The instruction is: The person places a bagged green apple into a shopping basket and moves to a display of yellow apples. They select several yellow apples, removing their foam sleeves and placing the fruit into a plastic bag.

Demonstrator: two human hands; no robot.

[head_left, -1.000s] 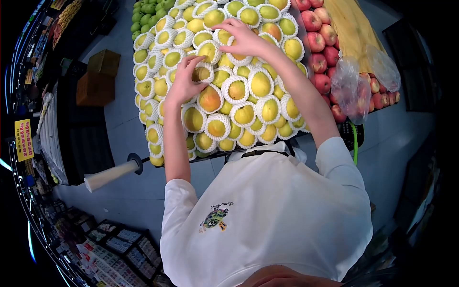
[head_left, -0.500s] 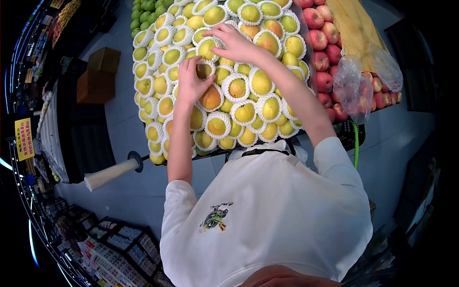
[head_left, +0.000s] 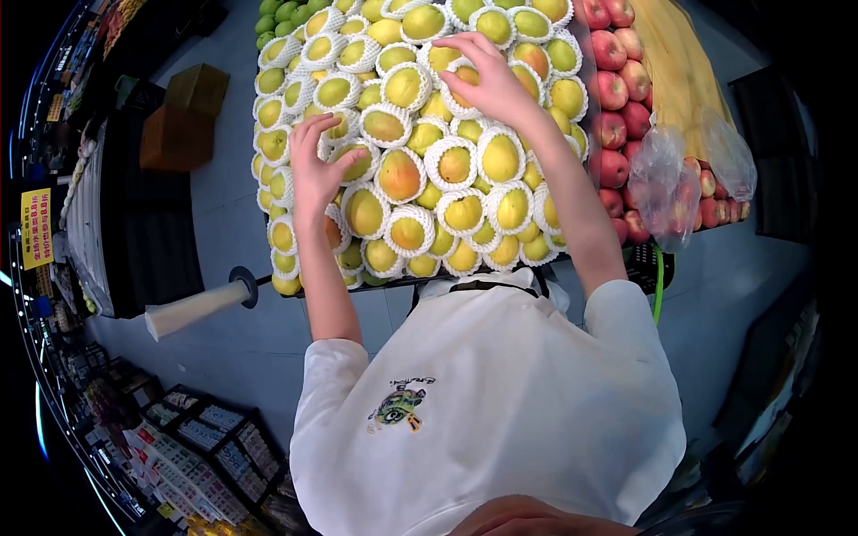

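Note:
Rows of yellow fruits (head_left: pixel 399 174), some blushed orange, fill the display, most of them in white foam nets (head_left: pixel 452 162). My left hand (head_left: pixel 317 174) is over the left part of the rows, thumb and fingers spread beside a netted fruit (head_left: pixel 357 166). Farther back and to the right, my right hand (head_left: pixel 490 82) reaches across the fruit with its fingers stretched out. Its fingertips are right at a netted orange-yellow fruit (head_left: pixel 463 82), which the hand partly covers. Neither hand holds anything.
Red apples (head_left: pixel 612 91) line the right side, with a yellow cloth (head_left: pixel 666 62) and clear plastic bags (head_left: pixel 663 183) beside them. Green fruits (head_left: pixel 284 12) lie at the back left. A roll of plastic bags (head_left: pixel 198 307) sticks out at the left front, near brown boxes (head_left: pixel 179 134).
My hands have moved apart: the left went left and slightly nearer to me, the right went right. The left fingers have come away from the fruit they were around.

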